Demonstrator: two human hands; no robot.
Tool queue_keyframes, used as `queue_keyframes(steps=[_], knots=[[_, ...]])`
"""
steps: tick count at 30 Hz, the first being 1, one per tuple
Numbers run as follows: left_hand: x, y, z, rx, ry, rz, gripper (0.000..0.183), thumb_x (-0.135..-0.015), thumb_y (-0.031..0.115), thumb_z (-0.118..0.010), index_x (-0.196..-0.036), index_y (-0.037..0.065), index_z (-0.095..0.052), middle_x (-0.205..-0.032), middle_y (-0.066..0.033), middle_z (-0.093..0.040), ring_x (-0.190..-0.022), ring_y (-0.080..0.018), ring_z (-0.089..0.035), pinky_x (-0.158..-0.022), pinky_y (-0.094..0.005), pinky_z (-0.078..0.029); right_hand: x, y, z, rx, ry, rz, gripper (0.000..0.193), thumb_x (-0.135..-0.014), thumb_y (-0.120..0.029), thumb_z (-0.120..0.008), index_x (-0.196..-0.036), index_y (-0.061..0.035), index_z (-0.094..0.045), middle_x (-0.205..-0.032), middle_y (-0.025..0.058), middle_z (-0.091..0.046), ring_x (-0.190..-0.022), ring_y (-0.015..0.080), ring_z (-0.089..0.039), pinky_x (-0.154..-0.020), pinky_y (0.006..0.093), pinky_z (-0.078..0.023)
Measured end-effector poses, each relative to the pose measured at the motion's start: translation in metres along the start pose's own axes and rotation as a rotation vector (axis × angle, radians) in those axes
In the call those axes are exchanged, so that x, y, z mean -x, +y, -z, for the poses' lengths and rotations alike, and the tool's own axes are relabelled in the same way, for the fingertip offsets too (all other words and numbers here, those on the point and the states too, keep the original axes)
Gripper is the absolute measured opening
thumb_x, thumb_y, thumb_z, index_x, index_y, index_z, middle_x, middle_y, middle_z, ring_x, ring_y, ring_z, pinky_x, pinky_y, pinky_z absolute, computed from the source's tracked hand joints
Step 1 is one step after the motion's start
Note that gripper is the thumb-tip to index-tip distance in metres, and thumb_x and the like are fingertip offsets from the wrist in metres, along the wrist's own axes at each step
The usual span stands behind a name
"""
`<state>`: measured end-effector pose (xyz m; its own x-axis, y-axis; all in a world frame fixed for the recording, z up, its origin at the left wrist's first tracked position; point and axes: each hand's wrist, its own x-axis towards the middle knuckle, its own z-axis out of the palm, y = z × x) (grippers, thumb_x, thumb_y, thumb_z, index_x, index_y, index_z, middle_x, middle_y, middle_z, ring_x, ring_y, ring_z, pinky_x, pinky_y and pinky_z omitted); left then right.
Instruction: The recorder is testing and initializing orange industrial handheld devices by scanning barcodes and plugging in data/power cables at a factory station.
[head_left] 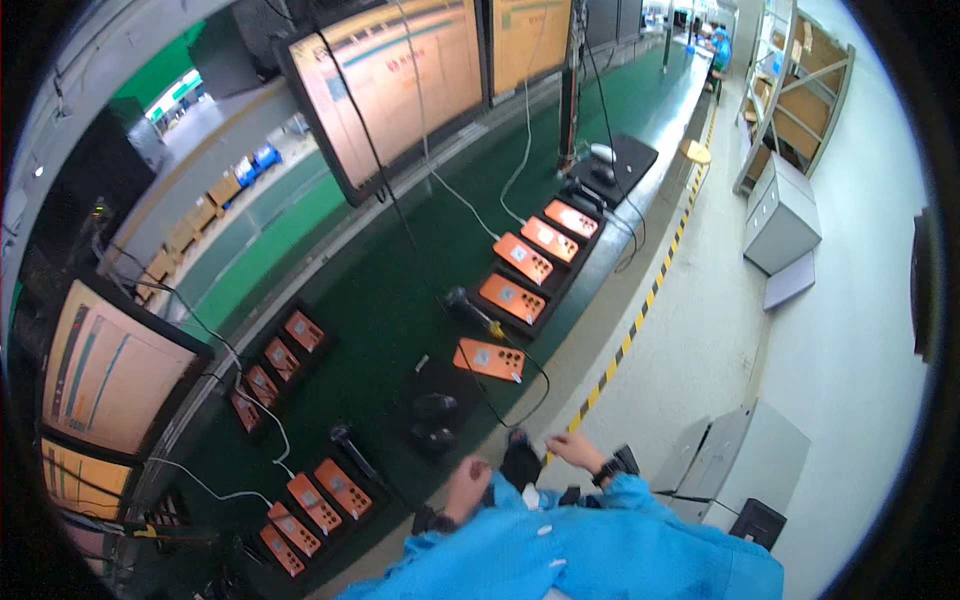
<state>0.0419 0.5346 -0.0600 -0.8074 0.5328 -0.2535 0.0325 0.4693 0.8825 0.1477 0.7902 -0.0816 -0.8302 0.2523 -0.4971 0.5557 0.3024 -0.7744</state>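
My left hand (467, 487) is at the bench's front edge, fingers curled in, with nothing visible in them. Beyond the edge, over the floor, my right hand (577, 450) has its fingers partly apart and holds nothing I can see. Both hands are clear of the phones. Closest to them on the bench are a dark mouse (435, 405) and a single orange phone (488, 360) lying camera side up. A black handheld scanner (470, 308) lies just behind that phone. More orange phones (522, 257) lie in a dark tray to the far right.
At the left, another tray holds orange phones (314, 502) beside a second scanner (352, 452); further phones (282, 358) lie behind. Monitors (400, 85) line the back, with cables hanging across. Right of the bench stand a stool (694, 152), grey cabinets (745, 465) and a shelf (800, 90).
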Motion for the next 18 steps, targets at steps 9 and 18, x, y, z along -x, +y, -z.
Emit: queue_keyframes(steps=[9, 18], knots=[[-0.141, 0.051, -0.080, 0.322, 0.077, 0.026, 0.016, -0.085, 0.012, -0.062, -0.096, 0.001, -0.060, -0.083, -0.0050, -0.064, -0.077, -0.0105, -0.059, -0.070, -0.0266, -0.048, -0.083, -0.020, 0.106, 0.134, -0.208, 0.113, 0.038, -0.089, -0.033, -0.056, -0.108, -0.0010, -0.064, -0.097, 0.0154, -0.068, -0.087, 0.0279, -0.065, -0.076, 0.0363, -0.050], [-0.217, 0.111, -0.090, 0.303, 0.158, 0.091, 0.017, -0.087, 0.015, -0.059, -0.096, 0.001, -0.060, -0.080, -0.0056, -0.062, -0.075, -0.0114, -0.059, -0.069, -0.0269, -0.047, -0.223, 0.010, 0.256, 0.208, -0.072, -0.051, 0.039, -0.087, -0.034, -0.057, -0.100, 0.0016, -0.065, -0.082, 0.0168, -0.068, -0.077, 0.0245, -0.066, -0.071, 0.0378, -0.050]])
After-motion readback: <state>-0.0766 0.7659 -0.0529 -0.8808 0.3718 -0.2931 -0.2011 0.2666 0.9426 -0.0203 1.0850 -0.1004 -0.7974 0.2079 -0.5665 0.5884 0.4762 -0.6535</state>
